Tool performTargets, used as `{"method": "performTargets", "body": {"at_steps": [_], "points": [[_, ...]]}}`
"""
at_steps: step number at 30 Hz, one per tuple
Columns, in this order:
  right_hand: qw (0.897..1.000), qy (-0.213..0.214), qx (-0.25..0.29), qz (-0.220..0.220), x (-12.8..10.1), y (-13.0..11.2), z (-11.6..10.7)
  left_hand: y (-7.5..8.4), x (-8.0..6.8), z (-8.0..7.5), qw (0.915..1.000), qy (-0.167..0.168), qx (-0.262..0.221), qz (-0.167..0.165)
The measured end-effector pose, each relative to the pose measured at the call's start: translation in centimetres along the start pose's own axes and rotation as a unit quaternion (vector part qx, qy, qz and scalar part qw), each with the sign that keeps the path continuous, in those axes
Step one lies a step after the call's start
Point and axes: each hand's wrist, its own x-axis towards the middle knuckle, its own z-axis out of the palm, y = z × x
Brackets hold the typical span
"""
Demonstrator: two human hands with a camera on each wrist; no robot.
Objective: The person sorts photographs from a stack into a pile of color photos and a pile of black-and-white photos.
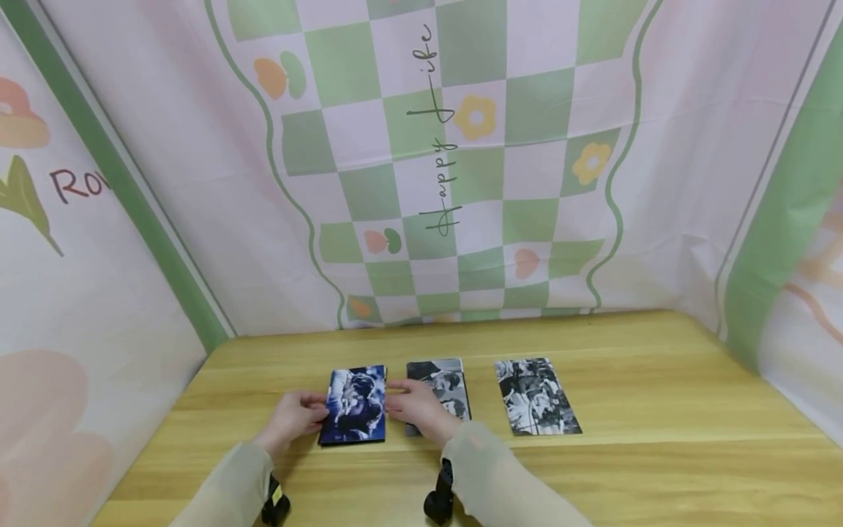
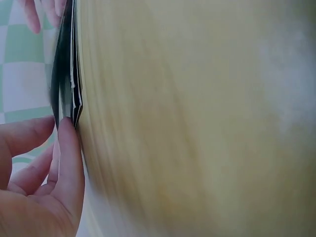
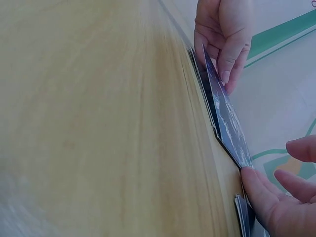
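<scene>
A blue-tinted photo card [image 1: 356, 406] lies on top of a small stack of cards, left of the middle. My left hand [image 1: 293, 419] pinches this card at its left edge. In the left wrist view, the thumb and a finger [image 2: 27, 136] meet at the card's end, with a gap between it and the cards below [image 2: 76, 98]. The card's left side is raised and tilted, as the right wrist view shows. At the card's right edge, my right hand [image 1: 421, 408] touches with a fingertip [image 3: 252, 180], its other fingers spread apart.
Beneath my right hand, partly covered, lies a black-and-white photo card [image 1: 437, 377]. Another black-and-white photo card [image 1: 536, 395] lies farther right. All rest on a wooden table [image 1: 632, 380]. A patterned curtain [image 1: 461, 146] hangs behind the table's far edge and along both sides.
</scene>
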Motion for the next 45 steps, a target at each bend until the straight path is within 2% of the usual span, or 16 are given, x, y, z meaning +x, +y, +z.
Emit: {"method": "performTargets", "body": {"at_steps": [9, 18, 27, 31, 35, 42, 45], "points": [[1.000, 0.010, -0.013, 0.001, 0.1, 0.2, 0.2, 0.1, -0.1, 0.0, 1.0000, 0.003, 0.007, 0.006], [1.000, -0.003, 0.010, -0.004, -0.2, 0.2, -0.3, 0.5, -0.1, -0.2, 1.0000, 0.009, 0.000, 0.000], [0.999, -0.015, 0.048, -0.018, -0.6, -0.6, -1.5, 1.1, -0.3, -0.1, 0.9990, 0.010, 0.041, 0.015], [0.998, -0.011, 0.061, -0.027, -1.0, -1.2, -2.3, 1.7, -0.2, 0.5, 0.9989, 0.008, 0.042, 0.018], [0.997, -0.003, 0.060, -0.038, -1.5, -1.5, -3.2, 2.7, -0.3, 1.5, 0.9998, -0.008, 0.003, 0.018], [0.997, 0.038, 0.053, -0.035, -2.3, -2.2, -5.2, 4.8, -1.2, 3.8, 0.9989, -0.025, -0.020, 0.035], [0.997, 0.043, 0.055, -0.029, -2.8, -2.5, -6.3, 5.5, -1.5, 4.8, 0.9980, -0.037, -0.031, 0.039]]}}
